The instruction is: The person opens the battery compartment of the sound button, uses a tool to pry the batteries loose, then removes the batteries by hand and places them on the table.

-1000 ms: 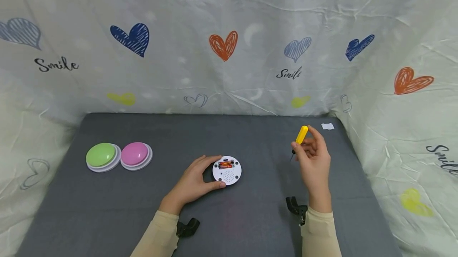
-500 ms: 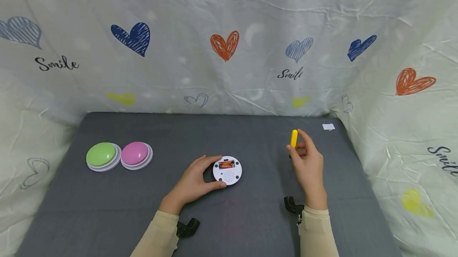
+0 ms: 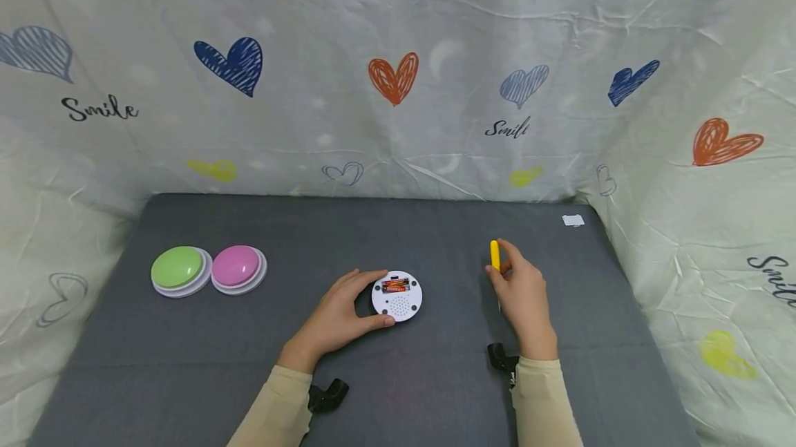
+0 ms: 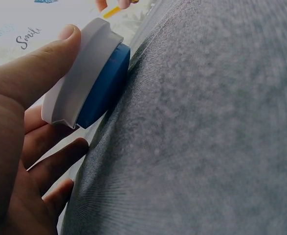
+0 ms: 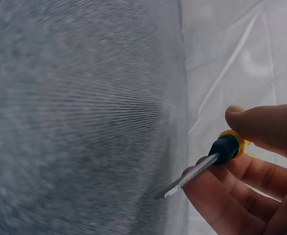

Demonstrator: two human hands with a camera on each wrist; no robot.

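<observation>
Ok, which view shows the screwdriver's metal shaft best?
The right wrist view: the metal shaft appears large and close there, down to its tip. The head view shows mainly the yellow handle, the shaft barely visible; the left wrist view only a bit of handle.

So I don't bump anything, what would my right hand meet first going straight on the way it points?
Likely the heart-print curtain, beyond the gray table; nothing loose shows ahead of your right hand, though height is hard to judge.

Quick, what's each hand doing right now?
Left hand: holding the blue-domed round button by its white rim, battery side up.
Right hand: holding a yellow-handled screwdriver.
</observation>
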